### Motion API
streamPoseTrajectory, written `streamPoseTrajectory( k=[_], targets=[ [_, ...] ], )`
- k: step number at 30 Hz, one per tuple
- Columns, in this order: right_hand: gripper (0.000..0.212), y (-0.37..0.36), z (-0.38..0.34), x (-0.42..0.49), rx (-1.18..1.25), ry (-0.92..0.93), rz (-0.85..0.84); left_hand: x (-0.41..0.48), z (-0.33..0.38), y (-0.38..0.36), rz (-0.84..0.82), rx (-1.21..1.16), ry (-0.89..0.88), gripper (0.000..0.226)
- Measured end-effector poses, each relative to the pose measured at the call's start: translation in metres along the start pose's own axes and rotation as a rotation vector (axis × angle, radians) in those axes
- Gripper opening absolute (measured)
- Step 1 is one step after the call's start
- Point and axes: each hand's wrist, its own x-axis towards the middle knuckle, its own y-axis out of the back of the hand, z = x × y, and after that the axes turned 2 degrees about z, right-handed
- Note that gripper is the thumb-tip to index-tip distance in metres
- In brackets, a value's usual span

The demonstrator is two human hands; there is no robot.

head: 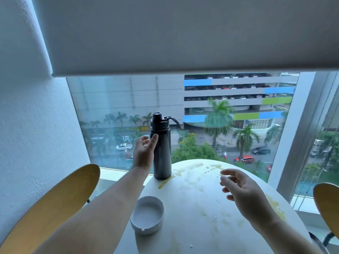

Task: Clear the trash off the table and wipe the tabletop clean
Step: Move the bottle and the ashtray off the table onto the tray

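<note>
A round white table (207, 228) carries yellowish spill stains (194, 177) and small white crumbs (215, 219). A tall dark water bottle (161, 149) with a black cap stands upright at the table's far left edge. My left hand (144, 153) hovers just left of the bottle, fingers apart, thumb close to its side, holding nothing. My right hand (242, 189) floats above the table's right half, fingers loosely curled and empty. A white ashtray (147, 215) sits near the left edge, closer to me.
Two tan wooden chair backs flank the table, one at the left (55, 204) and one at the right (328, 204). A large window (201, 110) with a lowered roller blind (183, 33) stands right behind the table. A white wall (27, 116) is at left.
</note>
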Motion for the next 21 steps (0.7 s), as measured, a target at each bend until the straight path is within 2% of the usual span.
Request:
streamPoseTrajectory(
  k=[2,4,6,9,13,15,16,19,21],
  targets=[
    [0.012,0.005,0.002,0.004,0.005,0.001,0.015,0.016,-0.005,-0.009,-0.093,-0.081,-0.023,0.044],
    [0.013,0.01,0.005,0.009,0.011,-0.001,0.037,0.029,-0.015,-0.015,-0.145,-0.068,-0.054,0.057],
    [0.013,0.014,0.009,0.013,0.015,-0.012,0.053,0.036,-0.022,-0.02,-0.125,0.001,-0.076,0.061],
    [0.013,0.017,0.016,0.017,0.03,-0.039,0.08,0.042,-0.026,-0.028,-0.041,0.059,-0.118,0.052],
    [0.012,0.017,0.015,0.018,0.025,-0.058,0.102,0.04,-0.017,-0.038,-0.02,-0.051,-0.129,0.042],
    [0.012,0.016,0.013,0.018,0.024,-0.065,0.117,0.036,-0.006,-0.046,-0.105,-0.186,-0.106,0.032],
    [0.012,0.015,0.012,0.017,0.027,-0.069,0.122,0.033,-0.001,-0.051,-0.15,-0.232,-0.077,0.035],
    [0.012,0.012,0.008,0.015,0.017,-0.073,0.117,0.02,0.013,-0.066,-0.302,-0.37,0.079,0.065],
    [0.012,0.01,0.004,0.012,0.016,-0.067,0.11,0.004,0.02,-0.08,-0.434,-0.446,0.18,0.073]
  ],
)
